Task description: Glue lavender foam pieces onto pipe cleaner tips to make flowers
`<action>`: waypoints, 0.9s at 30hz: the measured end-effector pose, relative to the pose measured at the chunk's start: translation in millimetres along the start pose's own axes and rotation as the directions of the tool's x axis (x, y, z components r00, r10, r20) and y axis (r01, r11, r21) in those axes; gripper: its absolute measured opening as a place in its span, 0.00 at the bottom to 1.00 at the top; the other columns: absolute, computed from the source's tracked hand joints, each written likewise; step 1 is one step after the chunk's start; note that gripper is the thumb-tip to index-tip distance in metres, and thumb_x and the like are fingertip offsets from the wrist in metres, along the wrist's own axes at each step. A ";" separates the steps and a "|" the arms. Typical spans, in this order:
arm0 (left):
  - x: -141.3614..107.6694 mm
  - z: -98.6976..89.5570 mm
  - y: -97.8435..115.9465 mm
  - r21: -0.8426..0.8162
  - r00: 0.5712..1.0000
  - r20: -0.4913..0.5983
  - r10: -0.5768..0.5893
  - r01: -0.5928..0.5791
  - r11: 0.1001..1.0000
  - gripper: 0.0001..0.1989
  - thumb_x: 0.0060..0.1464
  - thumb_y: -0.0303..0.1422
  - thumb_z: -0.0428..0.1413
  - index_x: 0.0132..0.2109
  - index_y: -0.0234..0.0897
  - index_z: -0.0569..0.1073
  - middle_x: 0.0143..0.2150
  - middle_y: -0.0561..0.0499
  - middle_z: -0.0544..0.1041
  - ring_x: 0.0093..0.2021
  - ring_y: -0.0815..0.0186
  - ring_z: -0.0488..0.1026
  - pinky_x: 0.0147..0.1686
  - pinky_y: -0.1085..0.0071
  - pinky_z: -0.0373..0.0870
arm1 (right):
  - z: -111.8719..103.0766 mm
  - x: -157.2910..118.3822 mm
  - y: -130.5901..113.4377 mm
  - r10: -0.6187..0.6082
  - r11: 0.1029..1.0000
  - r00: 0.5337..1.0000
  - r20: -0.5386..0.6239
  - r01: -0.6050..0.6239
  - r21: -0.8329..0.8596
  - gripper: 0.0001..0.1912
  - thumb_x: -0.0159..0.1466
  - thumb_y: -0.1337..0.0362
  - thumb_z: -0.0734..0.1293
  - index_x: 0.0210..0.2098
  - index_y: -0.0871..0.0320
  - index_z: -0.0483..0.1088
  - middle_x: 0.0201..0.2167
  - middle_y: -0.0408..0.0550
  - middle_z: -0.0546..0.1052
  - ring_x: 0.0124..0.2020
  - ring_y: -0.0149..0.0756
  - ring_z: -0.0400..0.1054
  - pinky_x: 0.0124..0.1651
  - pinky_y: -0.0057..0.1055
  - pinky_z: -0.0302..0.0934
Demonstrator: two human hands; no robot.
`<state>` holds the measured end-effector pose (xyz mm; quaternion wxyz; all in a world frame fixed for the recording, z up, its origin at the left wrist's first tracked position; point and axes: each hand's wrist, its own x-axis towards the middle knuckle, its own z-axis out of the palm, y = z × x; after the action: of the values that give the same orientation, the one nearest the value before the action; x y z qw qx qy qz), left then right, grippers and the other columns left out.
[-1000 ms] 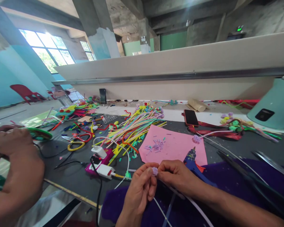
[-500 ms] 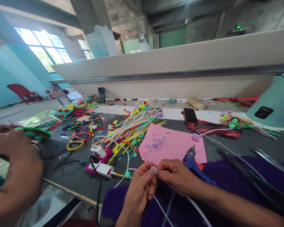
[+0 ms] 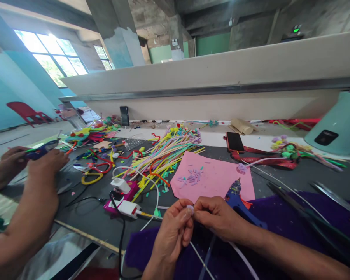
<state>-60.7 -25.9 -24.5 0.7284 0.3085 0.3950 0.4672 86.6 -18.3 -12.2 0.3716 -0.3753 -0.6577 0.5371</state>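
Note:
Over the purple cloth (image 3: 142, 249), my left hand (image 3: 172, 229) pinches a small lilac pipe-cleaner flower (image 3: 190, 209) between thumb and fingertips. My right hand (image 3: 218, 216) is closed at the flower's right side, its thumb and index finger pressed together there. A long lilac pipe-cleaner stem (image 3: 245, 258) runs out below my right hand. Fingers cover part of the flower. Just beyond my right wrist lies a blue glue gun (image 3: 235, 196), nozzle resting over a pink foam sheet (image 3: 221, 171). Short lilac cut pieces (image 3: 192, 177) are scattered on that sheet.
A power strip (image 3: 128, 198) with chargers and cables sits left of my hands. Beyond are many pipe-cleaner stems (image 3: 160, 155), scissors (image 3: 103, 168) and a phone (image 3: 235, 142). Tongs-like metal tools lie right. At left, a co-worker's hands hold another glue gun (image 3: 43, 149).
My hands and the flower stay almost in place. The co-worker's hands have moved; a glue gun now shows in them, and the green round object near them is gone from view.

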 end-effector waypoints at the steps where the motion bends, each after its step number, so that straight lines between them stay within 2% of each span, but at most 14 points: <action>1: 0.2 -0.4 -0.3 0.000 1.000 0.003 0.001 -0.001 1.000 0.10 0.43 0.34 0.59 0.34 0.35 0.69 0.14 0.60 0.66 0.07 0.80 0.52 0.07 0.83 0.46 | -0.1 0.0 0.1 -0.005 1.000 1.000 -0.002 0.005 -0.007 0.08 0.58 0.67 0.60 0.23 0.61 0.64 0.17 0.36 0.59 0.20 0.24 0.50 0.23 0.22 0.45; 13: 1.5 -2.8 -3.7 -0.003 0.999 0.013 0.035 -0.035 0.999 0.11 0.47 0.32 0.58 0.38 0.34 0.68 0.14 0.60 0.67 0.07 0.80 0.54 0.06 0.85 0.48 | 0.8 -0.3 3.8 -0.021 0.999 1.000 -0.012 0.020 -0.028 0.08 0.58 0.67 0.61 0.22 0.61 0.64 0.17 0.36 0.58 0.20 0.24 0.50 0.23 0.22 0.45; 18: -0.1 0.0 -5.7 -0.014 0.998 0.020 0.064 -0.064 0.998 0.11 0.47 0.33 0.58 0.39 0.35 0.68 0.15 0.61 0.67 0.08 0.80 0.54 0.06 0.85 0.49 | 1.8 0.6 1.1 0.029 0.998 1.000 -0.007 -0.029 0.051 0.09 0.59 0.67 0.60 0.22 0.60 0.62 0.16 0.35 0.58 0.19 0.24 0.48 0.22 0.22 0.43; 23: -2.9 1.4 -7.4 -0.045 0.986 0.088 0.145 -0.142 0.989 0.14 0.49 0.38 0.55 0.41 0.35 0.68 0.19 0.58 0.69 0.10 0.79 0.57 0.07 0.84 0.51 | 0.5 2.7 -6.3 0.028 0.986 0.994 -0.109 -0.009 0.168 0.13 0.60 0.63 0.61 0.21 0.60 0.61 0.16 0.36 0.60 0.19 0.24 0.51 0.24 0.23 0.47; 27: -3.0 2.8 -5.6 0.001 0.991 0.054 0.125 -0.125 0.992 0.07 0.51 0.33 0.55 0.36 0.34 0.68 0.23 0.55 0.72 0.11 0.80 0.59 0.08 0.85 0.52 | -3.5 3.5 -10.6 -0.035 0.980 0.987 -0.158 0.064 0.188 0.10 0.60 0.63 0.63 0.24 0.60 0.65 0.20 0.39 0.65 0.24 0.27 0.57 0.29 0.25 0.52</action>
<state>-56.6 -31.0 -26.8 0.7073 0.3469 0.3562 0.5026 87.1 -15.2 -1.0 0.4691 -0.3613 -0.5811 0.5583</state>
